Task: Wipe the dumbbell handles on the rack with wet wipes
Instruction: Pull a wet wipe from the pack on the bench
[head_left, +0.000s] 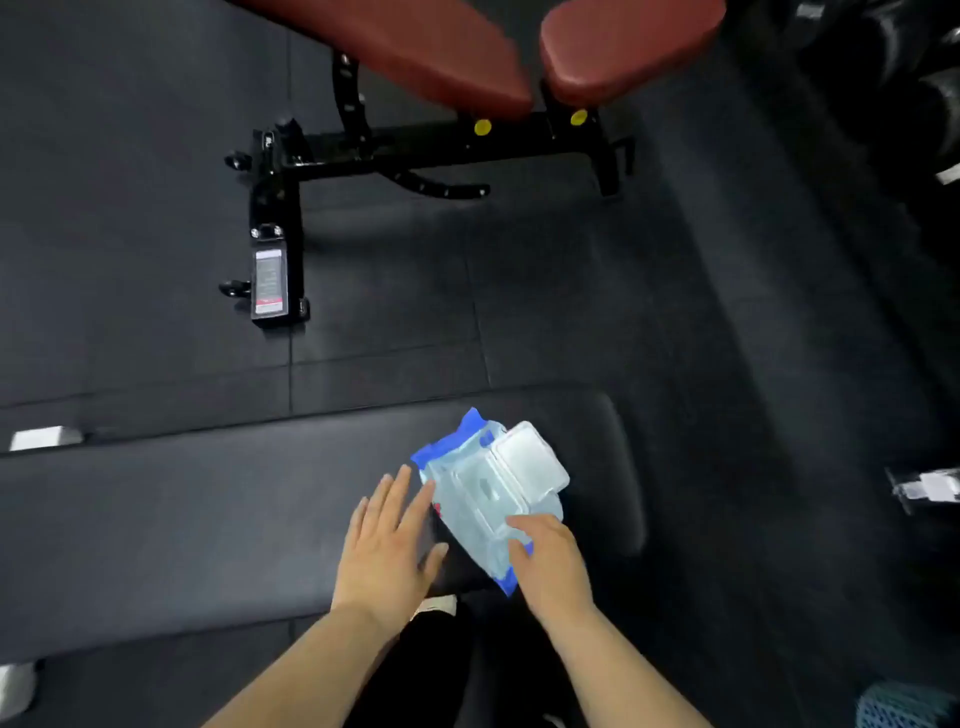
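Note:
A pack of wet wipes (475, 499), pale blue with dark blue ends, lies on a black padded bench (208, 519). Its white plastic lid (530, 460) is flipped open. My left hand (387, 540) lies flat with straight fingers beside the pack's left edge, fingertips touching it. My right hand (548, 561) rests on the pack's near end, fingers bent over it near the opening. Dark dumbbells (914, 78) show blurred at the top right edge; their handles are not visible.
A red padded bench (467, 57) on a black frame (280, 208) stands ahead on the dark rubber floor. A metal part (930, 488) sits at the right edge. My dark trousers show between my arms.

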